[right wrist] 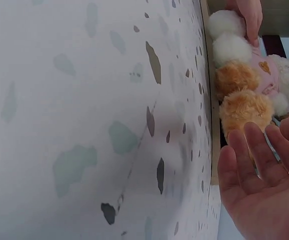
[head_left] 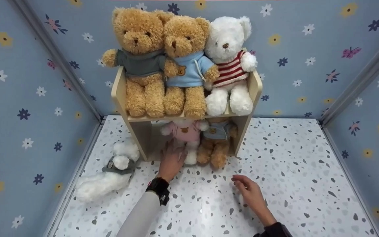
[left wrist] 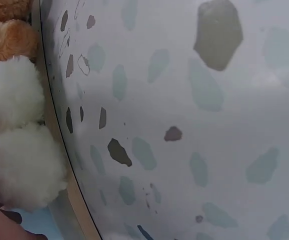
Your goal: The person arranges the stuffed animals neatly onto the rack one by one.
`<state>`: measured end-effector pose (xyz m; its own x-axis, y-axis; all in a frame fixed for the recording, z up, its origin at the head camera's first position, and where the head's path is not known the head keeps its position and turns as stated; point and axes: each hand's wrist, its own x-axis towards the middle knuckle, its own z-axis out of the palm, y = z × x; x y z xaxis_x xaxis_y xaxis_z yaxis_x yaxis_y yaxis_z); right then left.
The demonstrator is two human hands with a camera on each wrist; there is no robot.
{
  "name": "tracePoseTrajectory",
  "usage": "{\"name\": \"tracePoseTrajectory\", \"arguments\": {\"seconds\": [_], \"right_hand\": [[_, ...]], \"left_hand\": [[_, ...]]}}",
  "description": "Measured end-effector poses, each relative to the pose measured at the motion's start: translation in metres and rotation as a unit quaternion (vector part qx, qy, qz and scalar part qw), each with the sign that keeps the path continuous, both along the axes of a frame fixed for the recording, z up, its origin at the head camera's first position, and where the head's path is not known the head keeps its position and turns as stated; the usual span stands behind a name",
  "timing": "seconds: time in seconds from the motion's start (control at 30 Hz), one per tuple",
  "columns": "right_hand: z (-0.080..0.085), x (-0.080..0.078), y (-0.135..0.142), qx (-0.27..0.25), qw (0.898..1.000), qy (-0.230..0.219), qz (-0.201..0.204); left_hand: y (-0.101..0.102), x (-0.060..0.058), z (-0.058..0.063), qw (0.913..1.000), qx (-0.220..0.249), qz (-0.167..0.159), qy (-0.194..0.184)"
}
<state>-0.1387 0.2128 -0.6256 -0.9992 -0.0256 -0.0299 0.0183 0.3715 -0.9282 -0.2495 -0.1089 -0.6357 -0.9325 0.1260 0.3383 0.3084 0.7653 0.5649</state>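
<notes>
In the head view my left hand [head_left: 170, 162] reaches into the lower shelf and touches the near side of a white teddy bear in a pink top [head_left: 187, 131]. Its fingers look extended, though their tips are partly hidden. The right wrist view also shows the left hand [right wrist: 249, 17] against this bear's side. Right beside the pink-topped bear sits a brown teddy bear in a grey-blue top [head_left: 217, 131]. My right hand [head_left: 250, 194] hovers over the floor in front of the shelf, holding nothing, its fingers loosely bent.
Three bears sit on top of the wooden shelf [head_left: 189, 118]: one in dark green [head_left: 143, 65], one in light blue [head_left: 188, 69], one in red stripes [head_left: 229, 74]. A white bear in a grey top [head_left: 102, 184] lies on the speckled floor [head_left: 294, 184] at left. Flowered walls surround everything.
</notes>
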Motion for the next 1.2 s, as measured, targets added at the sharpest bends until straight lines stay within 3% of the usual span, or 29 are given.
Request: {"name": "tracePoseTrajectory", "arguments": {"seconds": [0.23, 0.37, 0.53, 0.7, 1.03, 1.13, 1.2], "right_hand": [[0.002, -0.001, 0.003, 0.016, 1.0, -0.013, -0.014], [0.002, 0.0, 0.003, 0.018, 1.0, -0.019, -0.018], [0.002, 0.002, 0.004, 0.015, 0.999, -0.019, -0.023], [0.001, 0.002, 0.005, 0.011, 1.0, -0.016, -0.023], [-0.001, 0.004, 0.008, -0.011, 1.0, -0.01, -0.018], [-0.002, 0.004, 0.008, -0.011, 1.0, -0.011, -0.017], [-0.002, 0.005, 0.008, -0.01, 1.0, -0.011, -0.018]], "left_hand": [[-0.024, 0.018, 0.008, 0.9951, -0.005, -0.029, 0.094], [-0.045, 0.029, 0.013, 0.9892, -0.017, -0.022, 0.144], [-0.076, 0.039, 0.024, 0.972, -0.031, -0.014, 0.233], [-0.104, 0.051, 0.036, 0.9616, -0.011, 0.028, 0.273], [-0.159, 0.059, 0.06, 0.957, 0.052, 0.148, 0.244], [-0.176, 0.062, 0.067, 0.9648, 0.072, 0.179, 0.179], [-0.187, 0.062, 0.072, 0.9734, 0.078, 0.195, 0.092]]}}
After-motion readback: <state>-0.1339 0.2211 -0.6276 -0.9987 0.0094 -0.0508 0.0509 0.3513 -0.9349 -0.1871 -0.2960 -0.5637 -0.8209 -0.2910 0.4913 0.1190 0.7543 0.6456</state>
